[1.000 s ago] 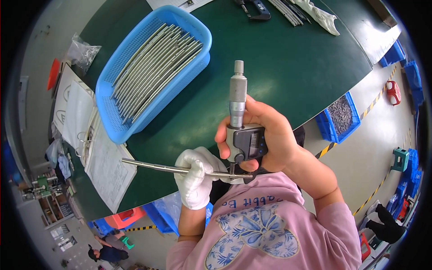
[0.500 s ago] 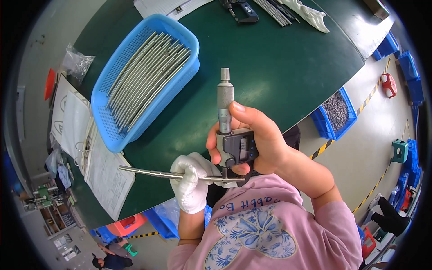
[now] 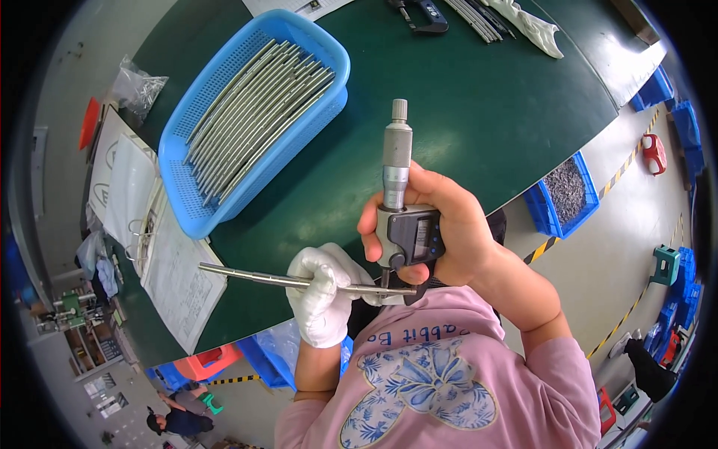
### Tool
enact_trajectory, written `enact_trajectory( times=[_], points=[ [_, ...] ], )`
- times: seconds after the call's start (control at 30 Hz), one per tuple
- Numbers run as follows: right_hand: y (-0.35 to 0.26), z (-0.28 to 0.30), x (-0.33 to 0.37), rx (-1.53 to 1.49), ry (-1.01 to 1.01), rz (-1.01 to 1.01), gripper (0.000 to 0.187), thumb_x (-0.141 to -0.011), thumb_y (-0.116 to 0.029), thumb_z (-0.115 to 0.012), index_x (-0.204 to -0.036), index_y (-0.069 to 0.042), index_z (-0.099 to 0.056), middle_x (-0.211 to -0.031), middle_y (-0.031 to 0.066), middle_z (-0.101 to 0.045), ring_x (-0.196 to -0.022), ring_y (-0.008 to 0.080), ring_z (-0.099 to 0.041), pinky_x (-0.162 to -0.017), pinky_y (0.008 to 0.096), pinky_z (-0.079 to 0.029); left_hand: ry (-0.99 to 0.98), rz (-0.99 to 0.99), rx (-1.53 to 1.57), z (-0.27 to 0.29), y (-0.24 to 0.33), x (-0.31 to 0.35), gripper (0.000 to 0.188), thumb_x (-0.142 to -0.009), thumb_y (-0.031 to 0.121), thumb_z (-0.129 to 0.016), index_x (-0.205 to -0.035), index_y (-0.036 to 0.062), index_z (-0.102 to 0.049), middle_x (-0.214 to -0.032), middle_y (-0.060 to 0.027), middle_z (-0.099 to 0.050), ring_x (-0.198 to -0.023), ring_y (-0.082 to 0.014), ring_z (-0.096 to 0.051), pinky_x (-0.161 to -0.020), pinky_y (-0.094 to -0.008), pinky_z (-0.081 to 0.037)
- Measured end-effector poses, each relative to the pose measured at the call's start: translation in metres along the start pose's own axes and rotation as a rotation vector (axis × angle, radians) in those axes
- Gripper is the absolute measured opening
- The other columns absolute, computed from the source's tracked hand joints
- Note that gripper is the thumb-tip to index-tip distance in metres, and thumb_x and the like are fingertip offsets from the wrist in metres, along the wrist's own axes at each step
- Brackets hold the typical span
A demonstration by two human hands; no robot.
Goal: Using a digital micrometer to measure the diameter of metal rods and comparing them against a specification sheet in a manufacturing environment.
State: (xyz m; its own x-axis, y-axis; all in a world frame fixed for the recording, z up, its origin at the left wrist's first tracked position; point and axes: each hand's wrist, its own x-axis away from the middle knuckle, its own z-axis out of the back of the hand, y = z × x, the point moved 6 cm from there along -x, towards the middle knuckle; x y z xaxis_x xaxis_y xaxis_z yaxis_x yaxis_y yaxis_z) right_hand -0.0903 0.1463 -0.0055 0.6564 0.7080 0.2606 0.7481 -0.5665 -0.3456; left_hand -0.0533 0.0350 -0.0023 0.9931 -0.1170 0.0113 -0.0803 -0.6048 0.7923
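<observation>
My left hand (image 3: 321, 295), in a white glove, is closed around a thin metal rod (image 3: 247, 275) with bands along its length. The rod lies nearly level, its left end reaching over the table edge papers. Bare, my right hand (image 3: 460, 228) grips a digital micrometer (image 3: 396, 161), thimble pointing up and display facing right. Near its right end, the rod passes by the micrometer's spindle and frame, low in front of the pink shirt. Fingers and frame partly hide the contact there. A blue plastic basket (image 3: 295, 142) holding several similar rods (image 3: 258, 120) stands left of my hands.
On the green table (image 3: 479, 112) lie a ring binder with papers (image 3: 183, 280), a second micrometer (image 3: 430, 19), loose rods (image 3: 475, 19) and a white glove (image 3: 527, 26) at the back. A blue bin of small metal bits (image 3: 565, 191) stands right. Another person (image 3: 179, 423) is far lower left.
The view has shifted a little, so the basket and table appear farther right and higher. The micrometer has moved slightly right, away from my left hand. Both grips are kept.
</observation>
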Motion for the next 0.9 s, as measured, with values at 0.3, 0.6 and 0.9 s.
enact_trajectory(
  times=[0.3, 0.6, 0.9],
  points=[
    [-0.0025, -0.0026, 0.0020, 0.053, 0.059, 0.005, 0.054, -0.080, -0.051, -0.039, -0.080, 0.000, -0.055, -0.066, 0.0116, -0.057, -0.042, 0.0119, -0.045, -0.034, 0.0207, -0.033, -0.015, -0.034, -0.020, -0.0005, -0.0010, -0.0013, 0.023, -0.083, 0.018, -0.050, -0.069, 0.0005, -0.045, -0.062, -0.0116, -0.045, -0.048, -0.0221, -0.052, -0.044, -0.0305, -0.045],
    [-0.0018, -0.0021, 0.0007, 0.056, 0.048, 0.010, 0.054, -0.080, -0.053, -0.039, -0.079, 0.000, -0.055, -0.065, 0.0109, -0.057, -0.042, 0.0118, -0.045, -0.034, 0.0208, -0.033, -0.002, -0.047, -0.041, 0.0031, -0.0013, -0.0013, 0.021, -0.083, 0.018, -0.050, -0.069, 0.0020, -0.046, -0.060, -0.0108, -0.045, -0.047, -0.0211, -0.050, -0.043, -0.0293, -0.042],
    [-0.0023, -0.0028, 0.0009, 0.019, 0.015, 0.006, 0.054, -0.085, -0.048, -0.031, -0.084, 0.001, -0.053, -0.068, 0.0124, -0.057, -0.043, 0.0120, -0.047, -0.034, 0.0208, -0.035, -0.009, -0.010, -0.026, 0.0010, -0.0015, -0.0015, 0.023, -0.083, 0.019, -0.051, -0.069, 0.0009, -0.046, -0.062, -0.0117, -0.046, -0.048, -0.0211, -0.051, -0.045, -0.0297, -0.043]
  ],
)
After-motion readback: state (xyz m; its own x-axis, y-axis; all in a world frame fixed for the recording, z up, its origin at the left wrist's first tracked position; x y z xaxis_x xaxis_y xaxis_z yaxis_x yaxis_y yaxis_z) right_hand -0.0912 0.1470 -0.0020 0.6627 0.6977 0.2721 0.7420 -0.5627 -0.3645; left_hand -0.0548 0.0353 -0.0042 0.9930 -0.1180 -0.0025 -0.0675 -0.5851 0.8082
